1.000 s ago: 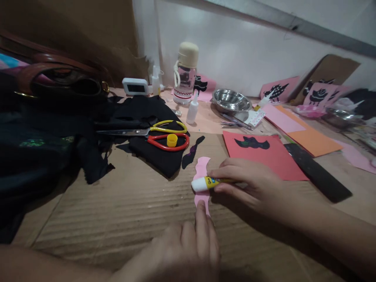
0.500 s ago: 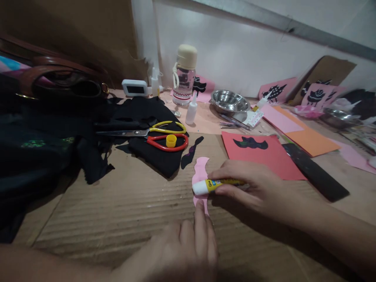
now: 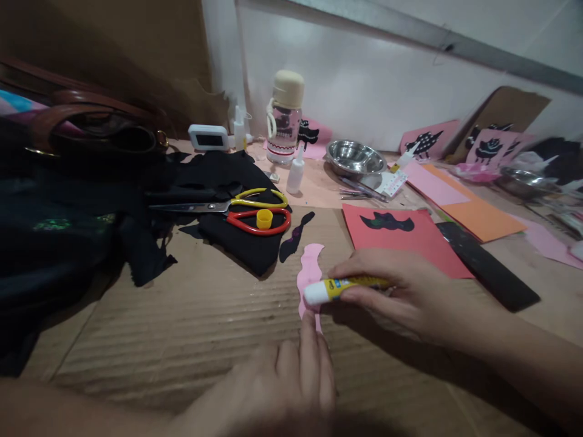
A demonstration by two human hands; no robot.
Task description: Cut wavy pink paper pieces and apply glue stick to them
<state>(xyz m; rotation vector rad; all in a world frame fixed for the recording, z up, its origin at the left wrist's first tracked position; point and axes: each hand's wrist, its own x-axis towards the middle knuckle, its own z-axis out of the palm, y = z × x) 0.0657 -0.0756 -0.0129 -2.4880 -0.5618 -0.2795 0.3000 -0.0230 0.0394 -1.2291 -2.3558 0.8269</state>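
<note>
My right hand [image 3: 401, 297] is closed around a glue stick [image 3: 344, 288] with a yellow label, its white end pointing left over a wavy pink paper cutout [image 3: 310, 267]. My left hand [image 3: 282, 382] presses the near end of the cutout with its outstretched index finger; nothing is gripped in it. Just beyond the cutout lies a slim black fabric cutout [image 3: 297, 238]. Another black cutout [image 3: 387, 222] rests on a red paper sheet [image 3: 410, 249]. Scissors [image 3: 259, 224] with one yellow and one red handle lie on folded black cloth [image 3: 246, 252]; a yellow cap [image 3: 265, 219] sits by the handles.
Corrugated cardboard [image 3: 182, 340] covers the work surface. Along the back stand a cream-lidded bottle [image 3: 285, 118], a small white squeeze bottle [image 3: 296, 175] and a steel bowl [image 3: 355, 159]. A black strip [image 3: 489, 267] and orange paper [image 3: 489, 209] lie at right, a dark bag [image 3: 50, 230] at left.
The glue stick in my right hand has shifted slightly right along the pink cutout, uncovering more of its left edge. My left hand stays nearly still.
</note>
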